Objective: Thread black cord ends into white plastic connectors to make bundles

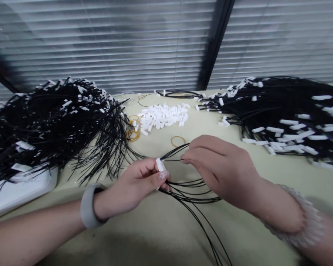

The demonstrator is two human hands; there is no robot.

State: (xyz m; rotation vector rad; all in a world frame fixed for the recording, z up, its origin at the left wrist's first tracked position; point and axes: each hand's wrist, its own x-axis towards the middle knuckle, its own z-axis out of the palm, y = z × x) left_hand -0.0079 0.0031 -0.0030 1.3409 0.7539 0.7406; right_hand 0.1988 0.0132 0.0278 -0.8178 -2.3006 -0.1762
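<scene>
Between thumb and fingers, my left hand [145, 177] grips a small white connector housing [161, 165], tilted, with black wires [194, 199] running from below the hand toward the right. My right hand [219, 166] pinches a single thin black wire [173, 160] close to its end. That wire's tip meets the upper part of the housing; whether it is inside cannot be made out. More black wires pass behind and beneath the right hand. A pile of loose white housings [163, 116] lies on the table beyond both hands.
A big heap of black wires [72, 122] with white ends fills the left, partly over a white tray [41, 192]. Another wire bundle with white housings [288, 111] lies at right. Yellow rubber bands [178, 141] lie on the table [144, 236]. Window blinds [144, 44] stand behind.
</scene>
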